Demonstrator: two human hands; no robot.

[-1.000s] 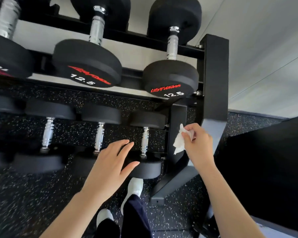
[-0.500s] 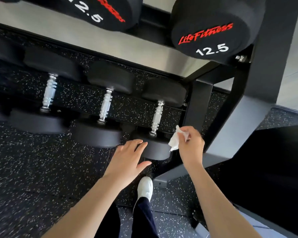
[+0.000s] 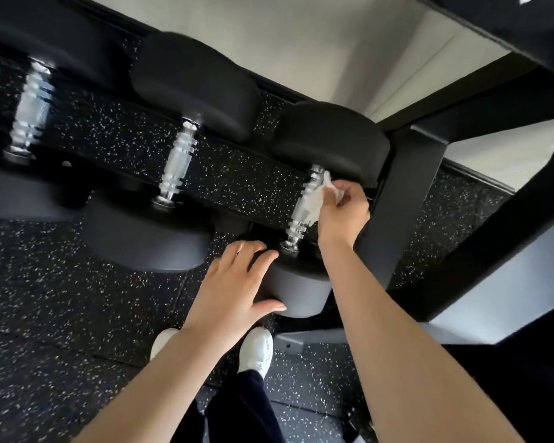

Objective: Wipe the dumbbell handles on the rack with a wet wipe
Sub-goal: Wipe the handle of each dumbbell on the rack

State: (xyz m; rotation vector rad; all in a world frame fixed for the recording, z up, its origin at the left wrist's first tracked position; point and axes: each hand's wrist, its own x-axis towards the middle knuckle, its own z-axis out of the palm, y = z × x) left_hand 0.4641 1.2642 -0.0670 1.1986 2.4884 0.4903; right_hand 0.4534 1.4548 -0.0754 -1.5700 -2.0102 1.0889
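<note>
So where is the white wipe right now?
In the head view, the wipe is right of centre, pinched in the right hand against the rightmost dumbbell handle, beside the rack post.

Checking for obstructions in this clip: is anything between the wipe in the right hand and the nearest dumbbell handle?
Nothing visible. The right hand pinches the wet wipe against the rightmost handle; the left hand rests on that dumbbell's front head, off the handle.

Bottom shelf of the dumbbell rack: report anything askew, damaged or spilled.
Nothing stands out. The three black rubber-headed dumbbells sit evenly on the black steel rack; the right hand holds the white wet wipe against one chrome handle.
</note>
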